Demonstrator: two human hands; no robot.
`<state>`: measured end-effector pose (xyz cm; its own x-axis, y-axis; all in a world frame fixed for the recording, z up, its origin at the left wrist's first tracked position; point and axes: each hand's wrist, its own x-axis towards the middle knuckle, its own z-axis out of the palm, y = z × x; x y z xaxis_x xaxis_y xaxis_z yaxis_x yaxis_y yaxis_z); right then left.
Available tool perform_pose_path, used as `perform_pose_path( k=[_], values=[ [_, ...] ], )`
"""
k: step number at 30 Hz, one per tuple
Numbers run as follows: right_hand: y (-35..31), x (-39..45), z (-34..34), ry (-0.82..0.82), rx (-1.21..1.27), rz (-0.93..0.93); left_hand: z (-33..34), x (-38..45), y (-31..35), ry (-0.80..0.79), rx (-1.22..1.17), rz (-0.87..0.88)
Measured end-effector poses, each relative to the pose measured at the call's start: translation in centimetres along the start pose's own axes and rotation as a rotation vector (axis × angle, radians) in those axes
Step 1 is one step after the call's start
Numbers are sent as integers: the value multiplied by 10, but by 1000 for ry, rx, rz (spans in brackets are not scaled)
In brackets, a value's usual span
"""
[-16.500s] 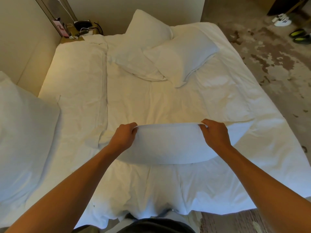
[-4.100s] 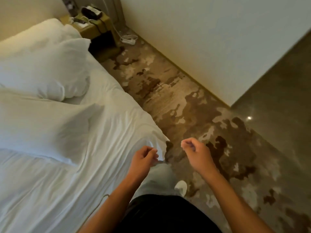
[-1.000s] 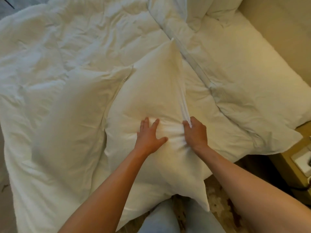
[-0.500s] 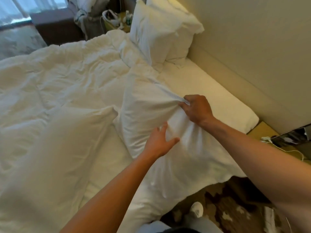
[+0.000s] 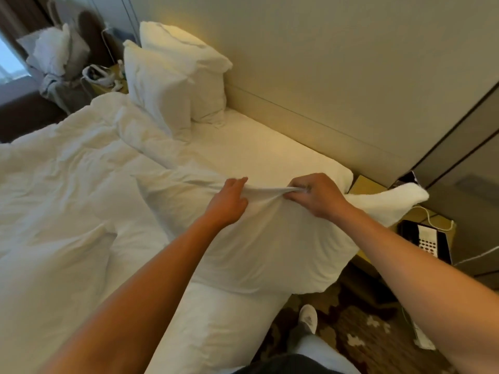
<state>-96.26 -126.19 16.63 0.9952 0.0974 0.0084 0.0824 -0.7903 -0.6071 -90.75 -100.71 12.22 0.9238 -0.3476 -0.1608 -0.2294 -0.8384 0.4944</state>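
Observation:
A white pillow [image 5: 256, 247] lies tilted across the near corner of the bed [image 5: 270, 152], its far corner sticking out over the nightstand. My right hand [image 5: 316, 197] grips a bunched fold of the pillowcase at the pillow's upper edge. My left hand [image 5: 229, 201] holds the same taut ridge of fabric a little to the left, with its fingers laid over the ridge. The cloth is stretched tight between the two hands.
Two white pillows [image 5: 167, 85] stand upright against the headboard wall [image 5: 324, 76]. A rumpled duvet [image 5: 67, 171] covers the left of the bed, and another pillow [image 5: 194, 333] lies near me. A nightstand with a phone [image 5: 424, 238] is at right. My shoe [image 5: 307, 319] is on patterned carpet.
Both hands have lifted and swung the pillow to the right, toward the headboard end. My left hand went from lying flat on the pillow to holding the fabric ridge.

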Motion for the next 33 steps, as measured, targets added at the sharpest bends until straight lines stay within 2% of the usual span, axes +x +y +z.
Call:
perform_pose_path(
  k=[2,5,10,19,24,28,33],
  values=[
    [40,-3,0,-46,48,45,20,17,9,-18,70,-24],
    [89,-5,1,-66,147,90,41,34,22,35,120,-51],
    [127,10,2,-44,132,113,43,51,43,97,136,-73],
    [136,39,2,181,-129,100,22,72,42,92,175,-106],
    [132,45,3,144,-127,221,21,93,33,105,138,-83],
    [126,50,4,50,114,324,20,115,22,106,89,-54],
    [127,49,9,13,69,299,26,142,3,36,79,-44]
  ],
)
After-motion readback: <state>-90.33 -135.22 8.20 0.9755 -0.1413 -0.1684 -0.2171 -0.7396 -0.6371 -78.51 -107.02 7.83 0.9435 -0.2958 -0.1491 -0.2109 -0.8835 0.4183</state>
